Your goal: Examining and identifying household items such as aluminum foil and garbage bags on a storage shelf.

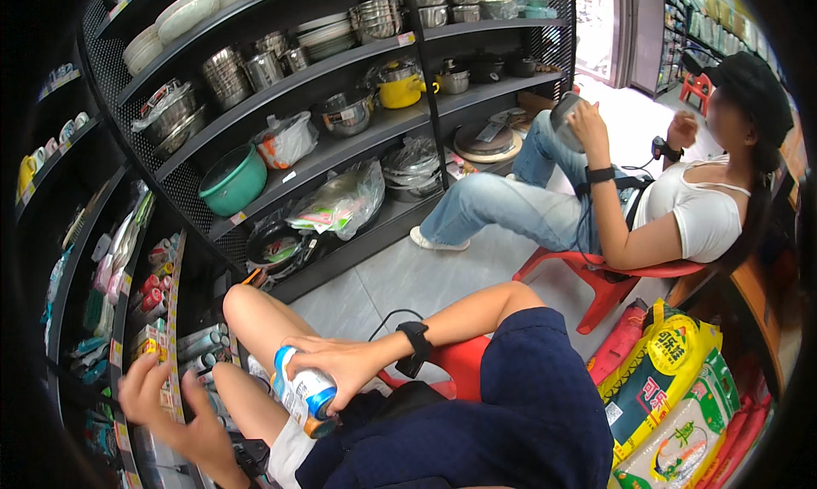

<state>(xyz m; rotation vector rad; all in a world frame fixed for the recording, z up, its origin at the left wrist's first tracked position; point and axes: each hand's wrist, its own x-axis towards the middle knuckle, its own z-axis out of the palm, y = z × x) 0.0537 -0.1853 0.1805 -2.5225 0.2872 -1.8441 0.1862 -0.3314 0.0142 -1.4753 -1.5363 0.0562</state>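
My right hand (348,368) is wrapped around a blue and white can (313,383) above my lap. A second can-like item with an orange-gold end (317,428) lies right against it, partly hidden; I cannot tell whether the hand holds this too. Blurred by motion, my left hand (179,419) is raised at the lower left, fingers apart and nothing in it. It is apart from the cans, in front of the lower shelves of small packaged goods (153,297). A black strap device (415,348) sits on my right wrist.
Ahead stands a black shelf rack (357,259) with pots, bowls and a green basin (233,181). On the right a person (676,214) on a red stool (600,285) holds a grey round object (568,122). Packed sacks (664,374) are piled beside me.
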